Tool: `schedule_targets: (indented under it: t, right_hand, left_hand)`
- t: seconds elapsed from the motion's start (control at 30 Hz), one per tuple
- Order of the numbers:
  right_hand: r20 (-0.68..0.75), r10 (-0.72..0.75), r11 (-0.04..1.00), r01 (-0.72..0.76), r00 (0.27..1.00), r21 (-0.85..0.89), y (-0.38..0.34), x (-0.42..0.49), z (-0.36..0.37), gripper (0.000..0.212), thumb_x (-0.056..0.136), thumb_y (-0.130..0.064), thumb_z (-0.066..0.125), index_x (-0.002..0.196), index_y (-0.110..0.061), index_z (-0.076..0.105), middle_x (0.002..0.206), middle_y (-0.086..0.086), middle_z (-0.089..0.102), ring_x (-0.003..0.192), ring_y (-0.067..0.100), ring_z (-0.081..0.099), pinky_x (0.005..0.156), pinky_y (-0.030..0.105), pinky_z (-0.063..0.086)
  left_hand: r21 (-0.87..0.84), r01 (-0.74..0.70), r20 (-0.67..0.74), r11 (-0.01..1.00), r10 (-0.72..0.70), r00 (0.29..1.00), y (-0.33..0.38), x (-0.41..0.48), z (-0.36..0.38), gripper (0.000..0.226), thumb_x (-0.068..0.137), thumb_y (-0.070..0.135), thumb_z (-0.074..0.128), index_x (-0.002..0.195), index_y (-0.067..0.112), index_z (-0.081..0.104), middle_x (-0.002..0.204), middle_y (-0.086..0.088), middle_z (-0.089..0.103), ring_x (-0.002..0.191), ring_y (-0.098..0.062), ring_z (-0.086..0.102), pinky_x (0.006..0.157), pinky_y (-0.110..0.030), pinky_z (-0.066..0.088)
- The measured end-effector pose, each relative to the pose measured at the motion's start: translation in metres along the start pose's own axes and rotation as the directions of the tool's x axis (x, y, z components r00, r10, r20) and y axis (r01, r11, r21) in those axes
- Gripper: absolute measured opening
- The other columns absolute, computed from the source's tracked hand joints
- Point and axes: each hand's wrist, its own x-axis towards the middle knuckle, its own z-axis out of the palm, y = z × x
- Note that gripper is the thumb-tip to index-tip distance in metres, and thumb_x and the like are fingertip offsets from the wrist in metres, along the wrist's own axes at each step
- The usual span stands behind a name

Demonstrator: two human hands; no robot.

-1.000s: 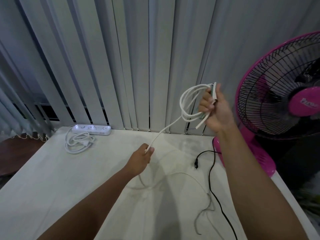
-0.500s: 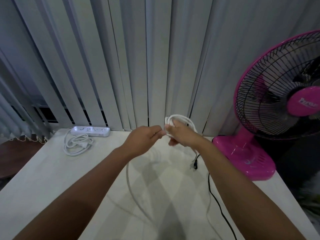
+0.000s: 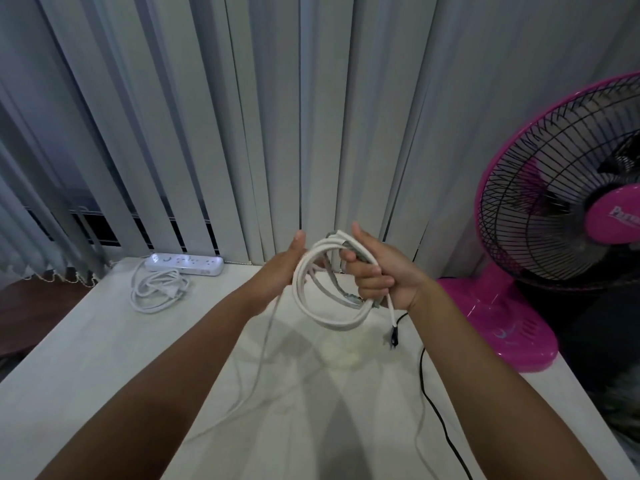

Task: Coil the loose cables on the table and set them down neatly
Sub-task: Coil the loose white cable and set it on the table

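My right hand [image 3: 381, 275] is closed around several loops of a white cable [image 3: 304, 299], held above the middle of the table [image 3: 86, 358]. My left hand [image 3: 285, 263] touches the left side of the coil and grips the strand there. From that hand the loose end of the white cable [image 3: 263, 351] hangs down and trails over the tabletop toward me. A short white end hangs below my right fist. A black cable [image 3: 427, 396] with its plug [image 3: 394, 337] lies on the table to the right.
A white power strip [image 3: 185, 264] with its coiled cord [image 3: 157, 292] lies at the table's far left. A pink fan [image 3: 561, 216] stands at the right edge. Vertical blinds [image 3: 242, 116] hang behind the table.
Both hands met at the coil half a second ago. Now the coil hangs wider and clearer in my right fist, with another loop added; my left hand rests on its left side.
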Motion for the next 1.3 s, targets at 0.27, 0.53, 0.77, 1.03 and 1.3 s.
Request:
schedule_targets:
  t: [0.27, 0.53, 0.77, 1.03, 1.3]
  right_hand:
    - [-0.188, -0.123, 0.977, 0.151, 0.975, 0.148, -0.006, 0.002, -0.012, 0.053, 0.084, -0.065, 0.047, 0.064, -0.017, 0.054, 0.036, -0.009, 0.034, 0.023, 0.002, 0.029, 0.026, 0.015, 0.024]
    - [-0.455, -0.170, 0.979, 0.201, 0.874, 0.019, 0.019, 0.008, -0.022, 0.054, 0.072, -0.070, 0.059, 0.076, -0.016, 0.061, 0.046, -0.006, 0.039, 0.045, 0.010, 0.048, 0.050, 0.024, 0.050]
    - [-0.295, -0.134, 0.910, 0.235, 0.946, 0.341, 0.057, 0.014, -0.015, 0.036, 0.085, -0.044, 0.061, 0.089, -0.008, 0.062, 0.059, 0.002, 0.059, 0.066, 0.020, 0.064, 0.075, 0.034, 0.057]
    - [-0.282, -0.264, 0.738, 0.382, 0.922, 0.556, 0.044, 0.021, -0.005, 0.038, 0.089, -0.047, 0.048, 0.077, -0.011, 0.057, 0.051, -0.006, 0.044, 0.041, 0.006, 0.042, 0.045, 0.021, 0.043]
    - [-0.299, -0.368, 0.684, 0.474, 0.880, 0.555, 0.003, 0.009, -0.018, 0.033, 0.096, -0.033, 0.040, 0.079, -0.009, 0.055, 0.057, -0.002, 0.044, 0.048, 0.011, 0.043, 0.052, 0.021, 0.041]
  left_hand:
    - [-0.598, 0.074, 0.138, 0.798, 0.011, 0.990, 0.007, -0.001, 0.031, 0.028, 0.080, 0.013, 0.069, 0.105, 0.002, 0.061, 0.095, -0.015, 0.068, 0.089, -0.024, 0.070, 0.083, -0.032, 0.058]
    - [-0.709, 0.204, 0.145, 0.675, -0.144, 0.979, -0.002, 0.004, 0.038, 0.023, 0.088, 0.005, 0.047, 0.067, 0.007, 0.054, 0.060, -0.004, 0.052, 0.063, -0.016, 0.059, 0.065, -0.026, 0.055]
    - [-0.771, 0.187, 0.000, 0.608, -0.295, 0.956, -0.006, 0.015, 0.034, 0.028, 0.086, 0.011, 0.042, 0.059, 0.018, 0.039, 0.041, 0.005, 0.026, 0.031, -0.008, 0.022, 0.030, -0.015, 0.026]
    - [-0.702, 0.227, 0.041, 0.675, -0.279, 0.959, -0.003, 0.025, 0.029, 0.020, 0.088, 0.017, 0.052, 0.068, 0.013, 0.051, 0.042, 0.000, 0.045, 0.036, -0.012, 0.045, 0.041, -0.019, 0.042]
    - [-0.332, 0.128, -0.101, 0.935, -0.170, 0.980, -0.022, 0.021, 0.049, 0.073, 0.087, 0.072, 0.020, 0.095, 0.014, 0.063, 0.066, -0.008, 0.068, 0.058, -0.022, 0.068, 0.053, -0.028, 0.055]
